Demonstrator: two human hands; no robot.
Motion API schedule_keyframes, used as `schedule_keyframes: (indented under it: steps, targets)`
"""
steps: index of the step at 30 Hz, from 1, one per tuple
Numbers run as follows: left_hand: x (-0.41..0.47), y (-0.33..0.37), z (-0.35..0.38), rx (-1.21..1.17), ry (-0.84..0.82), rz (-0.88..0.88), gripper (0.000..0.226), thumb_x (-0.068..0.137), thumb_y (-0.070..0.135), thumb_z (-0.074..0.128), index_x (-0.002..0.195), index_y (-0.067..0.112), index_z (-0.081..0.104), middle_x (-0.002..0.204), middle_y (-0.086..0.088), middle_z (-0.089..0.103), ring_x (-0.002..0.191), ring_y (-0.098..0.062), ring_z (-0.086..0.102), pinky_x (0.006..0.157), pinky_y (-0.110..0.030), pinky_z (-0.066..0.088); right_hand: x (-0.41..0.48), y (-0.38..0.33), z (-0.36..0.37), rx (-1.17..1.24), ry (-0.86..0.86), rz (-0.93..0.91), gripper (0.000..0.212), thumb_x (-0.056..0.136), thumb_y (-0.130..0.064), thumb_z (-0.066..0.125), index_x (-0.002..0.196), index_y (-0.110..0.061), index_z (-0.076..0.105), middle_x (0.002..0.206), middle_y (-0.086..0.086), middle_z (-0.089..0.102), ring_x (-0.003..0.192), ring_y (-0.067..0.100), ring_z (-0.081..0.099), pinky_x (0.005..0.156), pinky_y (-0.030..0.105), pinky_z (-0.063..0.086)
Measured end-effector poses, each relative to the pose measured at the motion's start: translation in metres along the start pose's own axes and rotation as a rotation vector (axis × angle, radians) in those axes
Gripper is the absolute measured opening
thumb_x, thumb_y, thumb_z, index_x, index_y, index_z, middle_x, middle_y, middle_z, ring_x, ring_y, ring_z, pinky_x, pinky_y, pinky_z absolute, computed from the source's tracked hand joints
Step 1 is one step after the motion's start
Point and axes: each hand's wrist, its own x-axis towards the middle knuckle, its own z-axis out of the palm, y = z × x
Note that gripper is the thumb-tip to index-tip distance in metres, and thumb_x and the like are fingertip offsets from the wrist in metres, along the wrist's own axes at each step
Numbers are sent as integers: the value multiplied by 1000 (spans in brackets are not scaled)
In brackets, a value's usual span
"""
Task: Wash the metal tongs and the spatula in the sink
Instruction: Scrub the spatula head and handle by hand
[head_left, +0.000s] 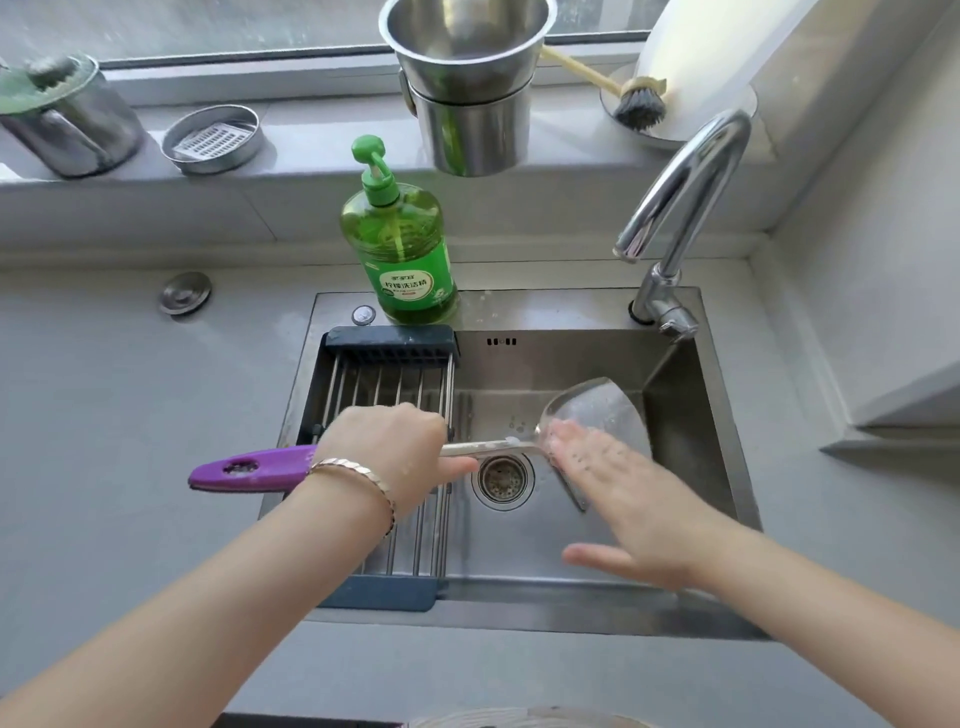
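Purple plastic forms the handle of the spatula (249, 468), which is held level over the sink (691, 415) by the left hand (395, 457); its fingers (457, 464) are wrapped tightly around the metal shaft. The wide metal blade is kept above the basin, right of the drain (502, 479). The right hand (623, 499) is laid flat against the blade, fingers spread and extended, gripping nothing. A green soap bottle (400, 244) is placed on the sink rim, and a drying rack (384, 395) is set across the left side. The tongs cannot be seen.
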Motion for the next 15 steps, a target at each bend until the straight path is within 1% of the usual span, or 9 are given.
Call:
schedule_keyframes:
  steps: [3,4,5,7,9,11,13,14,15]
  targets:
    - [-3,-3,-1,16,21,-19,55,84,67,32,53,23,28,52,7,37,42,-10,34,40,-22,22,3,22,-7,-69,88,143,98,74,-75,0,145,-7,-4,149,5,-18,138,19,-22,112,25,-21]
    - [-3,0,-1,19,22,-2,55,84,67,32,52,22,28,52,6,37,42,-10,33,40,-21,22,6,20,-8,-47,86,164,98,75,-75,2,146,-7,-5,148,5,-19,135,16,-25,110,23,-23]
    - [-2,4,-2,18,21,18,56,84,68,32,52,22,28,51,6,36,42,-10,33,40,-21,22,9,13,-6,-5,71,142,97,78,-74,10,146,-6,-2,148,5,-18,135,15,-25,108,23,-24]
    - [-2,8,-1,19,7,43,57,83,69,32,52,21,29,51,6,37,42,-10,33,41,-22,22,9,-3,2,66,13,32,94,81,-70,26,147,-7,4,148,3,-15,138,16,-18,108,24,-22]
    - [-5,7,1,20,-11,33,57,83,69,32,52,21,29,51,6,38,42,-10,34,41,-21,23,2,3,6,37,26,6,92,80,-70,20,147,-8,7,148,2,-11,142,19,-9,112,24,-17]
    - [-9,6,4,30,-32,25,56,83,68,31,53,21,29,52,6,38,42,-10,34,41,-21,24,-2,25,2,7,68,143,96,77,-73,6,147,-7,2,150,4,-13,144,20,-7,112,25,-15]
    - [-13,10,5,39,-25,61,56,85,67,30,54,21,28,52,6,37,42,-10,33,41,-21,24,0,36,-8,52,96,279,91,79,-67,3,147,-6,3,155,6,-5,144,17,-6,113,25,-12]
    - [-13,13,5,48,-5,96,56,86,66,29,54,21,27,53,6,36,42,-10,32,41,-21,23,4,36,-12,82,121,278,82,85,-61,10,147,-5,10,156,8,4,144,18,-2,114,26,-9]
    - [-13,15,4,60,20,139,55,87,65,28,54,20,27,52,6,35,42,-10,30,41,-22,22,9,32,-15,102,150,232,70,92,-52,22,144,-6,24,154,11,18,143,22,9,115,28,-2]
